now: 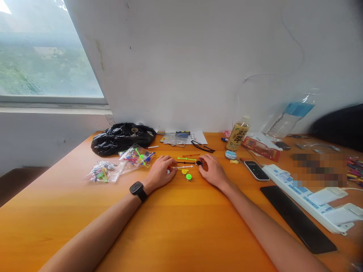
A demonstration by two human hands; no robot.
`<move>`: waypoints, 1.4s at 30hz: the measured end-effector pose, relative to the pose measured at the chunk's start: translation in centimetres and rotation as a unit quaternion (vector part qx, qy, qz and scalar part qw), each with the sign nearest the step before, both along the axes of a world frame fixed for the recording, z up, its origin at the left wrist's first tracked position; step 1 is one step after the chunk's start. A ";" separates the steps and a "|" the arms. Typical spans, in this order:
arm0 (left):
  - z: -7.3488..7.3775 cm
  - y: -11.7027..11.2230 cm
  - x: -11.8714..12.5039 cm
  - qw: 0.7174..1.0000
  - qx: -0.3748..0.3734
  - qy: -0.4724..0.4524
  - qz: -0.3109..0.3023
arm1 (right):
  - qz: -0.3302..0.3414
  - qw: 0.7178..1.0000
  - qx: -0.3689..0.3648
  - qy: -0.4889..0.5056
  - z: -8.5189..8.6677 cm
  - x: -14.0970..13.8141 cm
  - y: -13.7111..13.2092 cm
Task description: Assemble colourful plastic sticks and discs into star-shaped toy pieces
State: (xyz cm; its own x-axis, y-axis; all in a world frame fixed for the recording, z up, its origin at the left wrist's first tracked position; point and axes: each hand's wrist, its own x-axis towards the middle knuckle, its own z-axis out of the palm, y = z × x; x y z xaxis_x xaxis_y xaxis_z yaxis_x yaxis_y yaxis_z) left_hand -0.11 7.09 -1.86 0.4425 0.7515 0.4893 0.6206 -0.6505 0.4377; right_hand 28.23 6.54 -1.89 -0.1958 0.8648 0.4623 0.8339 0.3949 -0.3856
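Nearest to me, my left hand (161, 172) lies palm down on the table (176, 226), fingers bent, and its fingertips touch a small red piece (168, 169). My right hand (212, 172) lies opposite, its fingertips at a dark blue disc (199, 163). I cannot tell if either hand really pinches its piece. Between the hands lie a green disc (188, 176) and a yellow disc (184, 171), then a white stick (181, 166), a black stick (185, 162) and a green stick (186, 158). Further left are two clear bags (136, 155) of coloured parts, and behind them a black bag (121, 138).
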 end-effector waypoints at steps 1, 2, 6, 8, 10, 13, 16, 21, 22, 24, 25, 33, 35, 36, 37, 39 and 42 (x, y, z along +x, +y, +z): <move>0.0 0.0 0.0 1.000 -0.002 -0.002 0.004 | -0.003 1.000 -0.003 0.002 0.0 0.0 0.0; 0.0 0.0 0.0 1.000 -0.005 -0.004 0.007 | -0.008 1.000 -0.008 0.003 0.1 0.0 0.0; -0.1 0.2 -0.1 1.000 -0.007 -0.003 0.012 | -0.028 0.999 -0.022 -0.010 0.4 -0.1 -0.2; -0.2 0.3 -0.1 1.000 -0.010 -0.006 0.020 | -0.032 0.999 -0.021 -0.022 0.5 -0.1 -0.3; -0.3 0.4 -0.2 0.999 -0.019 -0.012 0.033 | -0.035 0.999 -0.020 -0.029 0.5 -0.1 -0.3; -0.3 0.4 -0.3 0.999 -0.032 -0.019 0.032 | -0.049 0.998 -0.019 -0.035 0.2 0.1 -0.2; -0.1 0.1 -0.1 0.999 -0.034 -0.018 -0.007 | -0.060 0.997 -0.011 -0.047 -0.1 0.4 0.0; 1.1 -0.8 0.1 0.998 -0.022 -0.003 -0.065 | -0.062 0.997 -0.007 -0.053 -0.2 0.5 0.2; 1.3 -1.0 0.1 0.997 -0.019 0.000 -0.076 | -0.062 0.997 -0.009 -0.051 -0.2 0.5 0.1; 1.8 -1.3 0.2 0.995 -0.011 0.007 -0.099 | -0.055 0.997 -0.010 -0.049 -0.1 0.4 0.1; 2.0 -1.5 0.2 0.994 -0.007 0.011 -0.109 | -0.051 0.997 -0.010 -0.051 0.0 0.3 0.1; 2.5 -1.9 0.1 0.987 -0.041 0.003 -0.156 | -0.103 0.995 -0.013 -0.009 0.3 0.3 0.1; 2.3 -1.5 -0.3 0.983 -0.082 -0.046 -0.157 | -0.108 0.994 -0.013 0.027 0.4 0.3 0.2; 2.1 -1.2 -0.5 0.980 -0.109 -0.085 -0.142 | -0.101 0.994 -0.010 0.046 0.4 0.2 0.2; 1.9 -0.7 -0.7 0.975 -0.137 -0.129 -0.118 | -0.092 0.994 -0.007 0.063 0.5 0.1 0.2; 1.4 0.2 -1.0 0.958 -0.191 -0.210 -0.044 | -0.071 0.993 -0.003 0.096 0.8 -0.2 0.0; 0.7 1.1 -1.1 0.948 -0.202 -0.239 0.066 | -0.014 0.992 -0.033 0.119 1.4 -1.3 -1.1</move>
